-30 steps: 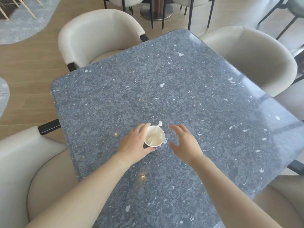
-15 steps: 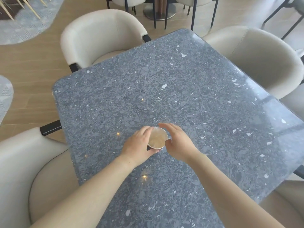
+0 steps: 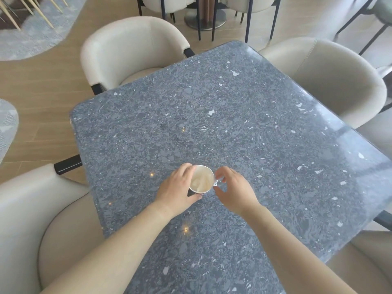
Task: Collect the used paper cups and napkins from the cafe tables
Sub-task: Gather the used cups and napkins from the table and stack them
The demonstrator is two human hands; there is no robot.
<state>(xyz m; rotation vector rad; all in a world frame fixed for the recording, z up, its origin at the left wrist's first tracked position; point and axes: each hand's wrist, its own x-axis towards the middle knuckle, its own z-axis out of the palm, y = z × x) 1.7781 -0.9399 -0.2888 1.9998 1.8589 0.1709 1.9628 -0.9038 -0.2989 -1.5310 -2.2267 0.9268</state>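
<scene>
A white paper cup [image 3: 202, 179] with a beige inside stands on the dark grey speckled table [image 3: 233, 124], near its front left part. My left hand [image 3: 177, 187] grips the cup from the left, fingers curled round its wall. My right hand [image 3: 235, 192] hovers just right of the cup with forefinger and thumb curved toward the rim. A small white tab [image 3: 216, 183] sticks out from the cup's right side, by my thumb tip. Whether something pale lies inside the cup I cannot tell.
Cream armchairs surround the table: one at the far left [image 3: 131, 45], one at the far right [image 3: 331, 77], one at the near left [image 3: 21, 219]. Another table's metal base [image 3: 204, 18] and dark chair legs stand beyond. The floor is wood.
My right hand came in from the right, touched the cup's rim half a second ago, and now sits slightly off it. My left hand kept its grip on the cup.
</scene>
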